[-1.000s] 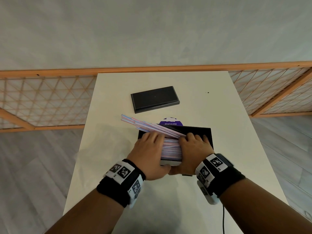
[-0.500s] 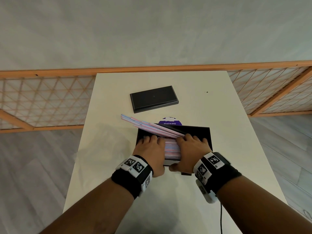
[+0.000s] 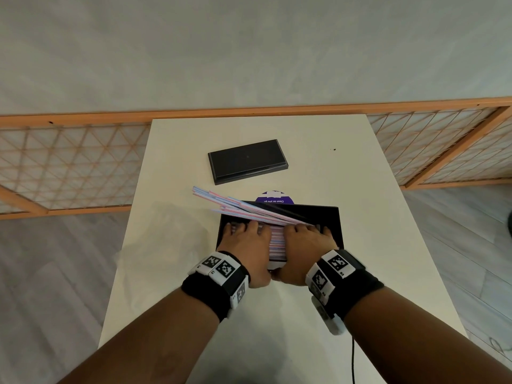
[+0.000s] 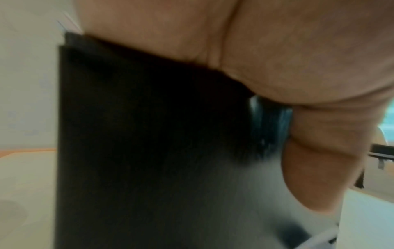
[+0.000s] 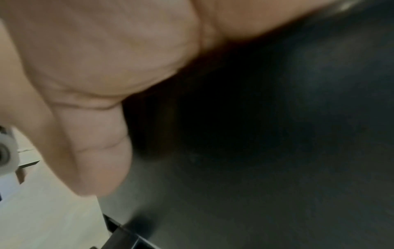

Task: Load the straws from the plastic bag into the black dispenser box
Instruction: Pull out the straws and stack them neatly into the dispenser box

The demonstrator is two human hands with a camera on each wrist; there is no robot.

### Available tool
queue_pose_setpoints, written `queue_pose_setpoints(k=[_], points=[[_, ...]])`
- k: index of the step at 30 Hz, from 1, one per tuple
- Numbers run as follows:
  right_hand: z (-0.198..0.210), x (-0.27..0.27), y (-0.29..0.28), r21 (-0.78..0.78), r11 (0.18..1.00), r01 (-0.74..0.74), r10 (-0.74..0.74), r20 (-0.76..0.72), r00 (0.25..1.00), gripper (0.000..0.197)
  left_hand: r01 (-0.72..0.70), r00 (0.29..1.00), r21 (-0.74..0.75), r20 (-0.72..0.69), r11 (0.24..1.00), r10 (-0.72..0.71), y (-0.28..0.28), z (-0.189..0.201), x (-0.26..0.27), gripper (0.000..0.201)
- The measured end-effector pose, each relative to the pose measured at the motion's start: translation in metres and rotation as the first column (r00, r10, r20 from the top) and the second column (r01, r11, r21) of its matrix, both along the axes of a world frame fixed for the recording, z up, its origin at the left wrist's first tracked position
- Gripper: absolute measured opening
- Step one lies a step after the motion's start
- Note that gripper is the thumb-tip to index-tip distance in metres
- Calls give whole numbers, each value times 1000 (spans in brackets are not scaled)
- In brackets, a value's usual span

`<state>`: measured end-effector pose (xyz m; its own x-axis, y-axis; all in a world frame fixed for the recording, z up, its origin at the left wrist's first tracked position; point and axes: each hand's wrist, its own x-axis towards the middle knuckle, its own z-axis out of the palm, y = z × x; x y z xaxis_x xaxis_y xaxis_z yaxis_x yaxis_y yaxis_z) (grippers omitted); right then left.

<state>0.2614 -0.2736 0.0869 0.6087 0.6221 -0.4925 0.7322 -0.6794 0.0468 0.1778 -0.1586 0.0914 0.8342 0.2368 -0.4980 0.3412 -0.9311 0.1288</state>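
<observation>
The black dispenser box point(image 3: 333, 217) stands open in the middle of the table, full of pink, blue and white striped straws point(image 3: 277, 242). A few straws point(image 3: 230, 203) lie slanted, their ends sticking out over the box's far left corner. My left hand point(image 3: 243, 242) and right hand point(image 3: 304, 242) lie side by side on the straws, fingers spread flat and pressing them down. Both thumbs hang over the near wall. The left wrist view shows the thumb point(image 4: 319, 160) against the black wall point(image 4: 138, 134); the right wrist view shows the other thumb point(image 5: 95, 151) on the wall point(image 5: 255, 134).
The box's black lid point(image 3: 247, 161) lies flat farther back on the white table point(image 3: 374, 189). A purple round label point(image 3: 274, 197) peeks out behind the box. A clear plastic bag point(image 3: 166, 245) lies left of it. A black cable point(image 3: 353, 361) hangs at the near edge.
Both hands have slid forward and flattened onto the straws, pushing the bundle lower into the box. The slanted straws have barely moved.
</observation>
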Motion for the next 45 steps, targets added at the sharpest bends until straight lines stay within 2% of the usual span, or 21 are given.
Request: queue_pose_setpoints(k=[2, 3, 5, 6, 7, 8, 10, 11, 12, 13, 15, 16, 18, 20, 22, 26, 33, 39, 45], points=[[-1, 2, 0, 23, 1000, 10, -9, -15, 1000, 100, -52, 997, -116, 50, 992, 58, 4, 5, 1, 94], [-1, 3, 0, 26, 1000, 12, -11, -23, 1000, 96, -101, 986, -219, 108, 970, 127, 6, 10, 1, 87], [0, 5, 0, 17, 1000, 20, -19, -35, 999, 91, -213, 922, -440, 203, 872, 328, 10, 21, 2, 56], [-1, 5, 0, 11, 1000, 24, -23, -37, 999, 89, -284, 874, -535, 198, 796, 445, 10, 27, 2, 39], [-2, 5, 0, 10, 1000, 27, -27, -38, 999, 88, -364, 814, -623, 148, 692, 561, 10, 30, 3, 24], [-3, 5, 1, 13, 999, 30, -30, -38, 999, 88, -434, 736, -723, 60, 538, 675, 11, 32, 5, 12], [-4, 4, 1, 27, 999, 37, -36, -36, 999, 86, -485, 516, -866, -168, 124, 840, 11, 30, 7, 22], [-5, 4, 1, 31, 999, 39, -38, -34, 999, 86, -454, 388, -886, -287, -90, 876, 12, 28, 9, 23], [-5, 4, 1, 34, 999, 40, -39, -32, 999, 85, -411, 283, -878, -379, -246, 881, 14, 28, 10, 21], [-5, 4, 0, 36, 999, 40, -39, -32, 999, 85, -365, 214, -860, -450, -356, 867, 15, 29, 12, 19], [-5, 4, 0, 37, 999, 40, -39, -31, 999, 86, -277, 150, -808, -571, -520, 807, 15, 34, 16, 12], [-5, 4, 0, 36, 999, 40, -39, -31, 999, 87, -251, 134, -772, -625, -584, 769, 14, 38, 16, 9], [-6, 3, 0, 43, 998, 44, -43, -33, 999, 87, -217, 108, -706, -704, -674, 702, 12, 42, 17, 22], [-5, 3, 0, 52, 998, 47, -45, -37, 998, 87, -198, 98, -661, -748, -724, 657, 9, 44, 19, 37], [-4, 4, -1, 53, 998, 42, -39, -42, 998, 88, -199, 80, -643, -763, -739, 642, 8, 41, 23, 42], [1, 2, -2, 42, 999, 25, -23, -49, 999, 94, -237, 65, -641, -760, -730, 646, 10, 35, 37, 27], [9, 4, -2, 22, 999, -39, 41, -83, 996, 88, -359, 88, -674, -713, -646, 696, 8, 30, 57, 15], [5, 5, -3, 40, 999, -31, 34, -72, 997, 80, -445, 71, -702, -647, -556, 759, 6, 25, 64, 13], [9, 6, -5, 107, 994, 0, 12, -108, 994, 75, -456, 42, -741, -571, -492, 820, 3, 26, 60, 8]])
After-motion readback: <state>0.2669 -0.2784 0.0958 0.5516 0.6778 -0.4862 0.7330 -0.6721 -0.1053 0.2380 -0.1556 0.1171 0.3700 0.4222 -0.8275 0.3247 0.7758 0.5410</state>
